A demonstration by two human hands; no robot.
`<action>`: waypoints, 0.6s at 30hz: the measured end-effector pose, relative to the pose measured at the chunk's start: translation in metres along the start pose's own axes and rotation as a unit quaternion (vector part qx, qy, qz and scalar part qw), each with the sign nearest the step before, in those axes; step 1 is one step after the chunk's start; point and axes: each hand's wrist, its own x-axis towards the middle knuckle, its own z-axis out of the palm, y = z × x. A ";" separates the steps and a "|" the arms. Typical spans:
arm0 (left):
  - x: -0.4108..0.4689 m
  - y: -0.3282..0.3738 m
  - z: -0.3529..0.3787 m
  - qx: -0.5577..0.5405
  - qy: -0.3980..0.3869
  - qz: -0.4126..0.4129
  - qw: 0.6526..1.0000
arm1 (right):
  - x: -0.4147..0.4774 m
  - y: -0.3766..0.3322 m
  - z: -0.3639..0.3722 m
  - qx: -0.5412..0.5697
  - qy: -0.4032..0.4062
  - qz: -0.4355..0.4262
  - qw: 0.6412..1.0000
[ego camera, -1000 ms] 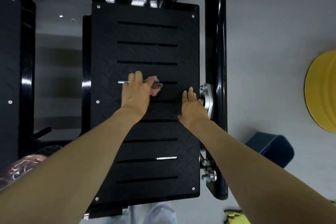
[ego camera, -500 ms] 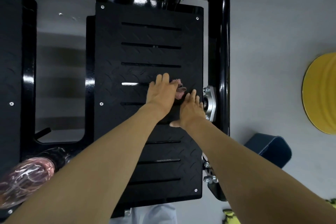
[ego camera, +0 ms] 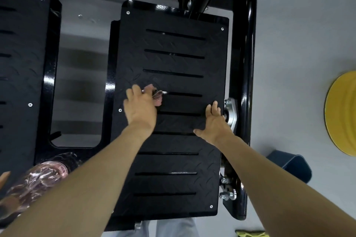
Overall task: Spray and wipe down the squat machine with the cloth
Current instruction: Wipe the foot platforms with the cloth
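Note:
The squat machine's black ribbed footplate (ego camera: 173,59) fills the middle of the head view. My left hand (ego camera: 140,107) lies flat on its left half and presses a small pink cloth (ego camera: 157,95) onto the plate; the cloth pokes out past my fingers and is blurred. My right hand (ego camera: 213,123) rests open on the plate near its right edge, fingers straight and thumb spread, beside a silver bearing bracket (ego camera: 231,113). It holds nothing.
A second black footplate (ego camera: 19,82) stands at the left across a gap of grey floor. A clear pinkish bottle (ego camera: 36,181) lies at the lower left. The black frame tube (ego camera: 249,63) runs down the right. Further right are a yellow disc (ego camera: 342,113) and a blue object (ego camera: 289,165).
My left hand slid the cloth right until it almost met my right hand, then back left across the plate. My right hand stayed near the right edge.

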 end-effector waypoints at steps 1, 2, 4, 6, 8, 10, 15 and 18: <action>-0.003 0.009 0.004 0.004 -0.007 0.023 1.000 | 0.000 0.000 0.000 -0.006 0.002 -0.002 1.000; -0.005 0.016 0.007 0.015 -0.021 0.054 0.998 | -0.001 0.001 0.000 -0.012 0.000 -0.003 1.000; -0.002 0.024 0.010 0.042 -0.066 0.120 0.990 | -0.002 0.003 -0.001 -0.015 -0.010 -0.003 1.000; 0.009 0.021 0.007 0.020 -0.128 0.170 0.977 | -0.002 0.004 -0.002 -0.007 -0.014 0.003 1.000; 0.020 0.008 -0.002 -0.064 -0.161 0.176 0.969 | -0.002 0.002 -0.008 0.006 -0.016 0.013 1.000; 0.029 -0.006 -0.013 -0.124 -0.106 0.147 0.976 | -0.001 -0.004 -0.015 0.002 0.003 0.024 1.000; 0.053 -0.016 -0.033 -0.080 0.000 0.022 0.997 | 0.012 -0.032 -0.030 -0.032 0.108 0.039 0.993; 0.058 -0.002 -0.031 0.021 0.008 -0.015 1.000 | 0.028 -0.038 -0.043 -0.058 0.141 0.014 0.988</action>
